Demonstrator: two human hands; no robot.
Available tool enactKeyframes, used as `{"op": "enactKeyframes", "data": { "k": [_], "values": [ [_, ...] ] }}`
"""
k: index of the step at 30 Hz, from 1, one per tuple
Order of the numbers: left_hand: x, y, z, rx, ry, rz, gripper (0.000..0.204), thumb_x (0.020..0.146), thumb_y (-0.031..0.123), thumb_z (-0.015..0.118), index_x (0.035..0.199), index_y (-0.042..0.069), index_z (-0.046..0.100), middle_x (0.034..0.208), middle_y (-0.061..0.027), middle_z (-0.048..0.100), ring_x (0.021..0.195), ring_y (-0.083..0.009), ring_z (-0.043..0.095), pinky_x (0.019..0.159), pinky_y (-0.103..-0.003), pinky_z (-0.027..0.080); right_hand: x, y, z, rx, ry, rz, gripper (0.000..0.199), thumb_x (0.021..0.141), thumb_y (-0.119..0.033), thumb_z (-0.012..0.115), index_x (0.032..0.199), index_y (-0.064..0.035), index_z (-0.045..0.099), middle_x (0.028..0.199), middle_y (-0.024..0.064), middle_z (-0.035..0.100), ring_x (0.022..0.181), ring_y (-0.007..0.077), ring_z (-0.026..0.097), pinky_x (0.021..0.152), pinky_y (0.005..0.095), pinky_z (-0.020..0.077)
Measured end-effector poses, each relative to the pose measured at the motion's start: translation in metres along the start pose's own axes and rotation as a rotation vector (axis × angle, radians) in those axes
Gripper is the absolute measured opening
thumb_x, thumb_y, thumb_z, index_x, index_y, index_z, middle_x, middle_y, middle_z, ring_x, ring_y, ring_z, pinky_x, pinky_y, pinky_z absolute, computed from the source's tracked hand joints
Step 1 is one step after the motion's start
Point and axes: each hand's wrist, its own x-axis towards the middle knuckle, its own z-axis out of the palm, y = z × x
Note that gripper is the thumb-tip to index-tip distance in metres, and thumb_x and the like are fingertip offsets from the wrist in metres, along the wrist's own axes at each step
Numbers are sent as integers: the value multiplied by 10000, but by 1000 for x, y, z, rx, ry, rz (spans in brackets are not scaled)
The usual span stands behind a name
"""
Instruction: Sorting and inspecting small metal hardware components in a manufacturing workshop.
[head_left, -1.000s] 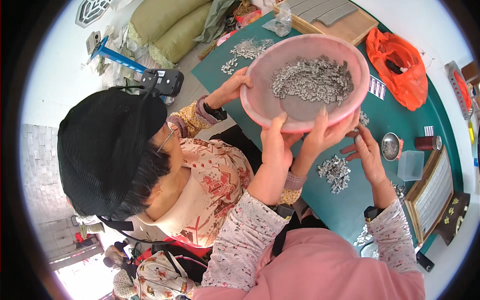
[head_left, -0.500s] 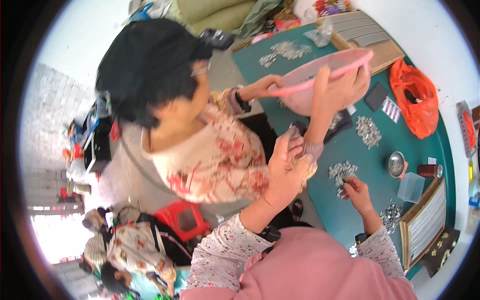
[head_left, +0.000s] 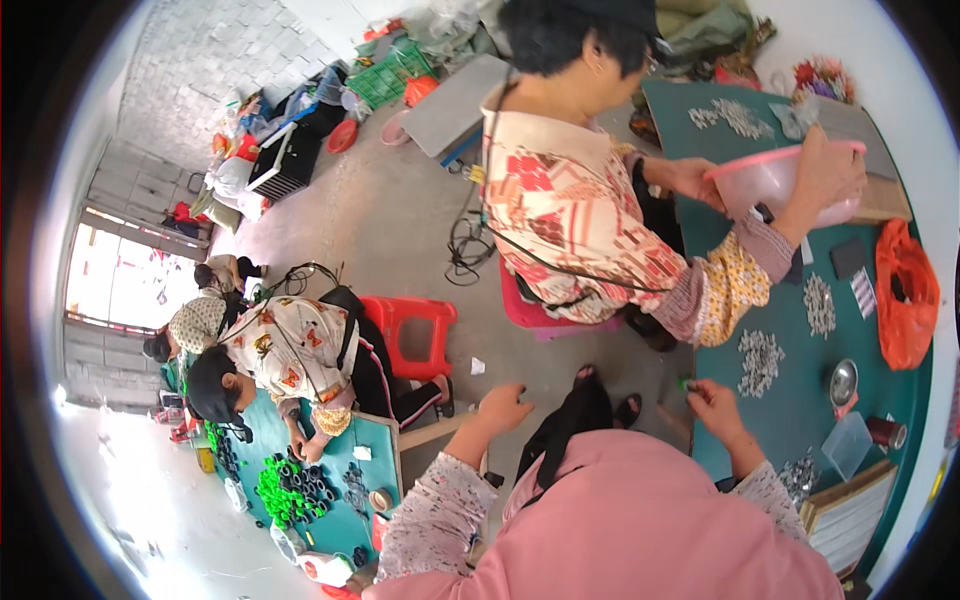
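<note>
My left hand (head_left: 503, 408) hangs over the floor gap between two tables, with its fingers curled in. Something dark shows at its fingertips, too small to name. At the edge of the green table (head_left: 690, 250) on my right, my right hand (head_left: 718, 412) is in a pinch. By its fingertips is a small green piece (head_left: 685, 382). Just beyond that hand lies a pile of small silvery metal parts (head_left: 760, 362). A co-worker beside the table holds a pink basin (head_left: 755, 180) in both hands.
Along the right table are a steel bowl (head_left: 842, 382), a clear plastic box (head_left: 848, 445), a brown can (head_left: 886, 432) and an orange bag (head_left: 905, 300). A red stool (head_left: 410, 335) stands left of me. Another co-worker sits at a table with green and black parts (head_left: 290, 490).
My view has turned left. My left hand has come away from the co-worker's sleeve and dropped lower. My right hand has drawn back from the metal parts to the table edge.
</note>
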Motion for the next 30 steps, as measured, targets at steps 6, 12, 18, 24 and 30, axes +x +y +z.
{"op": "enactKeyframes", "data": {
  "k": [6,12,18,24,30],
  "values": [
    [-3,-101,64,-53,93,-134,547,755,369,650,1157,-2,621,937,-211,677,908,-327,659,825,-386,509,30,-65,49,-459,-189,-272,323,784,-243,691,994,-2,646,812,151,678,694,271,664,647,363,521],
    [-8,-166,37,-336,75,-49,524,770,341,639,1163,-4,618,805,-158,692,774,-276,676,750,-354,515,92,-134,150,-526,-466,-326,322,791,-264,680,1000,-20,654,858,154,682,789,303,664,710,390,518],
    [-10,-267,-18,-390,179,-208,494,751,338,637,1109,-3,646,896,-208,684,910,-327,662,839,-397,501,169,-200,266,-659,-611,-584,342,797,-283,666,1027,-31,645,920,168,664,858,321,640,750,415,502],
    [10,-348,-50,-713,530,-265,472,771,302,648,1117,-18,628,858,-200,680,817,-312,671,756,-379,510,248,-284,350,-859,-568,-705,339,768,-304,683,975,-39,638,990,151,566,963,332,568,794,430,474],
    [34,-354,-74,-782,523,-202,452,781,261,651,1132,-21,617,838,-188,681,787,-275,674,724,-345,509,345,-276,370,-1285,-492,-974,275,731,-262,691,890,-39,667,996,160,593,958,339,576,776,435,485]
  ]
}}
